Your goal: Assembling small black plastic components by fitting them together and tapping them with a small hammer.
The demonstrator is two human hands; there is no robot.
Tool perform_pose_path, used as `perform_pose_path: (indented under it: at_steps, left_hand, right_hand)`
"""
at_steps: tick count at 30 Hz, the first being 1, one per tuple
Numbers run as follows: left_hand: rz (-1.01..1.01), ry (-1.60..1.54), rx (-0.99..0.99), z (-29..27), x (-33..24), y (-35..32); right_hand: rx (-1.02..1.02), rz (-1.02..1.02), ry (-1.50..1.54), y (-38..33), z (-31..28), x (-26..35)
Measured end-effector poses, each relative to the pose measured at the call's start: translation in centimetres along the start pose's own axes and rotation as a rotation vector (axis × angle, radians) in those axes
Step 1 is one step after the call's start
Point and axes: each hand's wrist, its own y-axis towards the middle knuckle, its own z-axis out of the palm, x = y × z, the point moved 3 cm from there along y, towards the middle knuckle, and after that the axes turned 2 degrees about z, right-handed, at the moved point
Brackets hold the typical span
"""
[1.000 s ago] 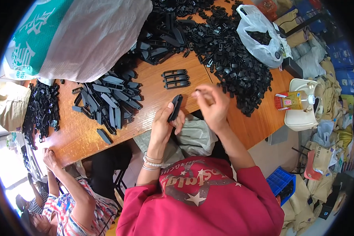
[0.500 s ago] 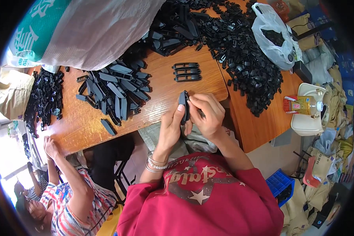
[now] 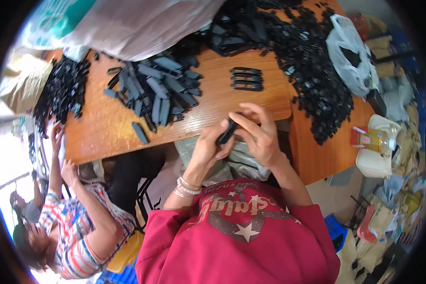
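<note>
My left hand [image 3: 207, 146] is closed around a long, narrow black plastic part [image 3: 227, 132], held tilted just off the table's front edge. My right hand [image 3: 260, 139] pinches the same part near its upper end, index fingertip and thumb against it, while the other fingers curl above. Anything small between those fingertips is hidden. Beyond my hands, several similar black parts [image 3: 247, 79] lie side by side in a neat stack-like row. To the left spreads a heap of long black parts [image 3: 158, 90], with a single one [image 3: 140, 133] lying apart near the edge.
Small black pieces [image 3: 317, 90] form a big pile on the right, beside a white plastic bag [image 3: 348, 57]. A large woven sack [image 3: 142, 28] covers the table's [image 3: 99, 137] far left. A bottle [image 3: 381, 142] stands at the right. Another person [image 3: 80, 222] sits at the left.
The view has shifted, so the table appears moved up and right. The black part has tilted rightward between my hands, and my right fingers have lifted and spread. The other person's second hand has appeared.
</note>
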Motion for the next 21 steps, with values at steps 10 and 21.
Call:
perform_pose_path:
  at_steps: [10, 21]
  left_hand:
    - [0.73, 1.319, -1.286, -8.7, -6.7, -7.4]
    - [0.555, 1.014, -1.101, -15.9, -7.8, -9.6]
  right_hand:
    - [0.03, 0.21, -0.333, 0.6, -1.6, -6.8]
    - [-0.423, 0.401, -0.357, -2.6, -7.4, -8.3]
